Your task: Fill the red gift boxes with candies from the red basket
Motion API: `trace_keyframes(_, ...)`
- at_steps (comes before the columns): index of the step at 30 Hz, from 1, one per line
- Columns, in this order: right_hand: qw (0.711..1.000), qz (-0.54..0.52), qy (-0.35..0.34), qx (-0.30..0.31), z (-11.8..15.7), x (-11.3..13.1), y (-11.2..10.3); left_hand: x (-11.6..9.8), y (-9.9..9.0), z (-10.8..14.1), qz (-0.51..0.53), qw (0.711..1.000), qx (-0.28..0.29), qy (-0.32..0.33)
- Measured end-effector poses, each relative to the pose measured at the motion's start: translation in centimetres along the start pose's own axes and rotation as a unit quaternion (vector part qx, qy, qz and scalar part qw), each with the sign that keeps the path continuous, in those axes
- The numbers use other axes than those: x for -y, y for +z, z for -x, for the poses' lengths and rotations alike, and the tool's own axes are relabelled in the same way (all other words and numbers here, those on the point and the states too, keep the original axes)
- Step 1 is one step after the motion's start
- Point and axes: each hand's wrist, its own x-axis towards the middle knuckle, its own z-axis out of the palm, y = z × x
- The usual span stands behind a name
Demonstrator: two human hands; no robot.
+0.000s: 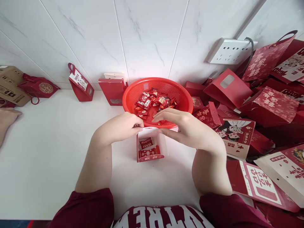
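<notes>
A small red-and-white paper candy box stands on the table in front of me with its top open. Inside it lie red wrapped candies. My left hand pinches the box's far left edge between thumb and curled fingers. At the far right edge, the thumb of my right hand rests by the rim, while its other fingers stretch out over the basket's near side, apart from the thumb. Just behind the box sits a red plastic basket with many red wrapped candies in it.
Red gift boxes are piled along the right. Near the wall stand a folded box and a handled box. At far left are a red box, a cardboard carton and another person's hand. A power strip hangs on the wall.
</notes>
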Motion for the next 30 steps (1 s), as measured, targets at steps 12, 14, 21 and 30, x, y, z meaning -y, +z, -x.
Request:
trace_keyframes(12,0.993,-0.044,0.057,-0.095,5.5,0.3,1.5,-3.4,0.2,3.5,-0.025,0.995,-0.031,0.089)
trace_keyframes(14,0.989,-0.057,0.078,-0.111,7.0,-0.2,2.7,-3.5,0.3,3.5,-0.021,0.996,-0.027,0.085)
trace_keyframes(21,0.98,-0.108,0.084,-0.143,10.3,-1.6,7.6,-3.1,0.6,2.9,0.004,0.998,-0.028,0.063)
trace_keyframes(30,0.984,-0.071,-0.009,-0.163,10.7,-1.4,10.1,-4.2,0.9,4.0,0.017,0.998,0.026,0.054)
